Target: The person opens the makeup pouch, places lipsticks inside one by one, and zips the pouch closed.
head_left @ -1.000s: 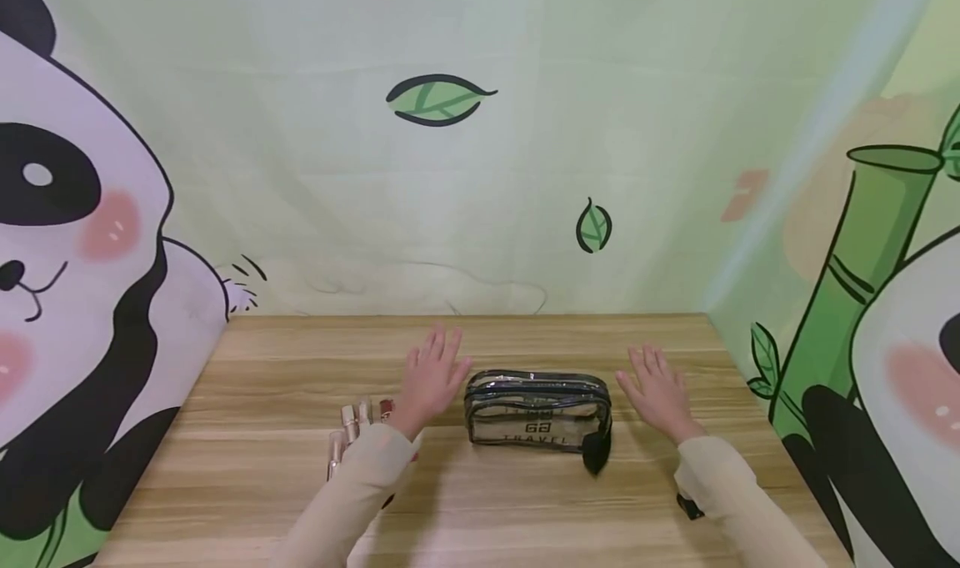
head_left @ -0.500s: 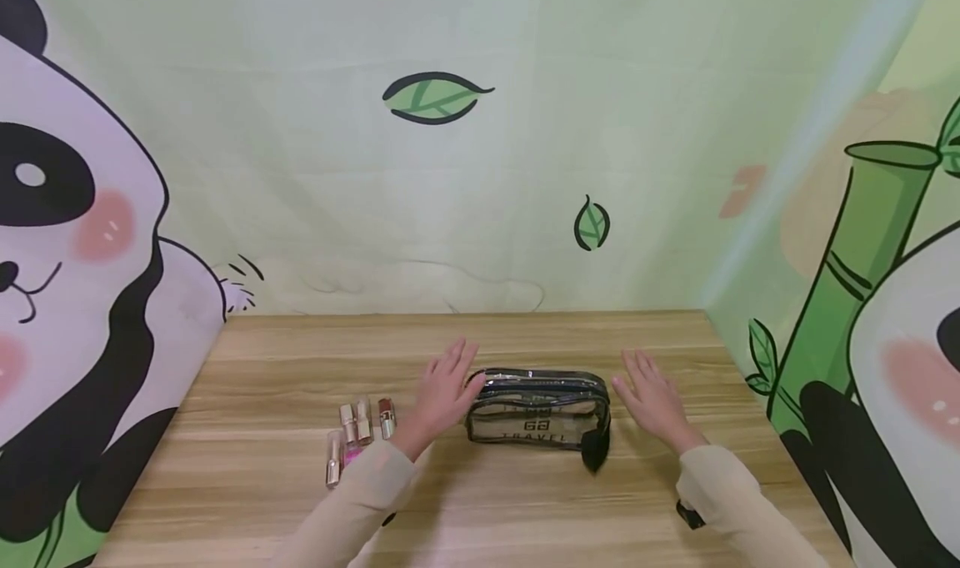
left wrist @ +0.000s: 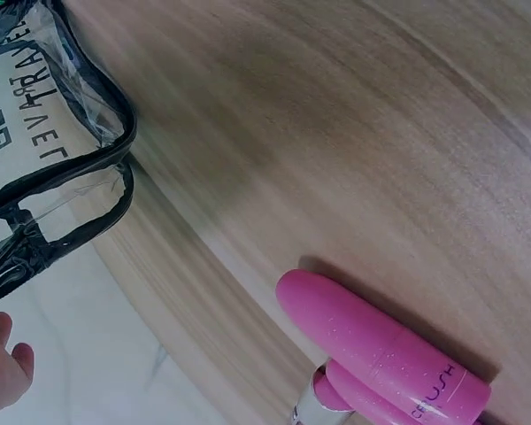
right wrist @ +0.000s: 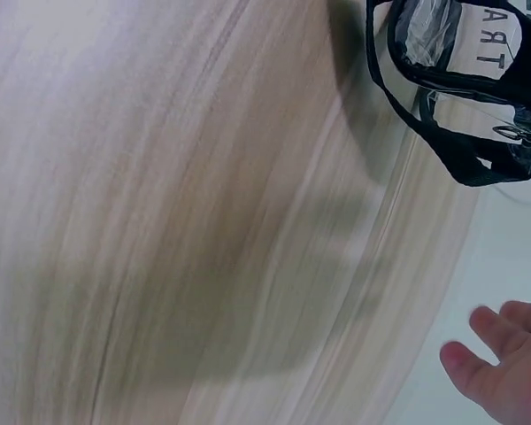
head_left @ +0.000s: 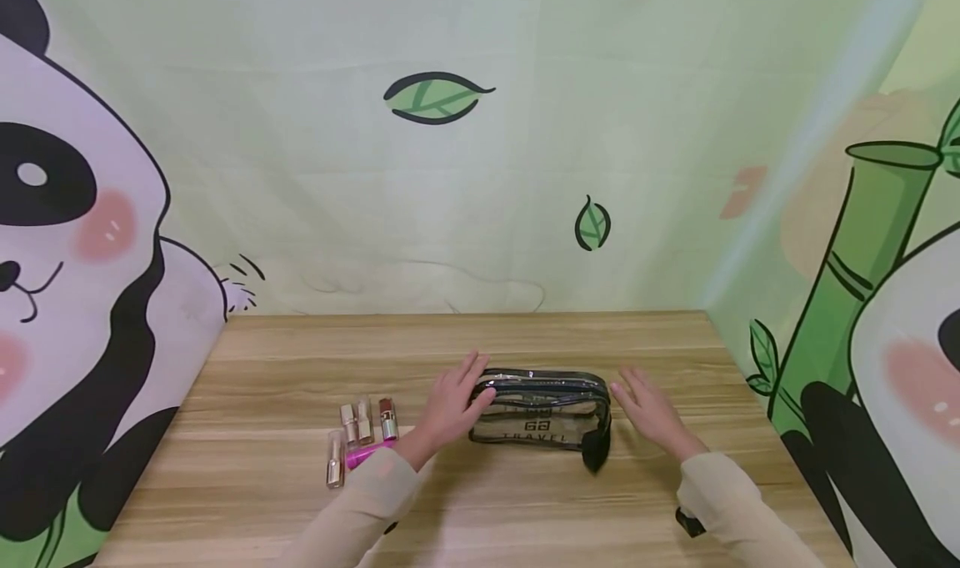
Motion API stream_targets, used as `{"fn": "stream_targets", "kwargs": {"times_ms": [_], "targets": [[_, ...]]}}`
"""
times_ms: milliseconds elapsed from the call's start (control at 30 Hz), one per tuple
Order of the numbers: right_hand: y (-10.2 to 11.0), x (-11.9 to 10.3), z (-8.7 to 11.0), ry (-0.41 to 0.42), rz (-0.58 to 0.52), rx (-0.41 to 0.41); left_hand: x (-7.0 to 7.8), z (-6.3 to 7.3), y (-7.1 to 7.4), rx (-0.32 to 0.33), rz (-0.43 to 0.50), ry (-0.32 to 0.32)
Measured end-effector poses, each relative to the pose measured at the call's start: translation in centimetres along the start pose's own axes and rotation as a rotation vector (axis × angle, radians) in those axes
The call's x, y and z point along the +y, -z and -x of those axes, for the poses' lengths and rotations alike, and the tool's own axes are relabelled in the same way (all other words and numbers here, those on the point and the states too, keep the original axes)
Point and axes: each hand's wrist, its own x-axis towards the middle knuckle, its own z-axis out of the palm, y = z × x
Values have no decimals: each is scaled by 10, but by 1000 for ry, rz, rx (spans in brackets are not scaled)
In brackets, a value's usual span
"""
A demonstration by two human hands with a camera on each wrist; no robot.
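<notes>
A clear travel pouch (head_left: 525, 429) with black trim and "TRAVEL" lettering stands on the wooden table, a black tassel (head_left: 596, 451) hanging at its right front corner. My left hand (head_left: 453, 405) is at the pouch's left end, fingers extended, its thumb overlapping the pouch's edge in the head view. On the other side, my right hand (head_left: 651, 411) has its fingers straight, thumb close to the right end. The left wrist view shows the pouch's end (left wrist: 88, 177) and my left fingertips (left wrist: 22, 359); the right wrist view shows its black strap (right wrist: 425, 133) and my right fingers (right wrist: 491, 341).
Left of the pouch lie several lipstick tubes (head_left: 334, 459), one with a dark red end (head_left: 387, 418). Pink tubes (left wrist: 380, 345) lie beside them, partly behind my left sleeve in the head view. Behind the table (head_left: 315, 343) hangs a panda-and-bamboo backdrop (head_left: 315, 176).
My left hand has moved right and nearer to the pouch, uncovering more of the lipsticks and a pink tube. My right hand has come slightly down and toward the pouch's right end.
</notes>
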Motion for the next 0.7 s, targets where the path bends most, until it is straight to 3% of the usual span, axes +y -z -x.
{"fn": "stream_targets", "kwargs": {"times_ms": [333, 700], "targets": [[-3, 0, 3, -47, -106, -71, -2, 3, -4, -12, 45, 2], [-11, -4, 1, -182, -367, -117, -2, 5, -7, -48, 100, 42]]}}
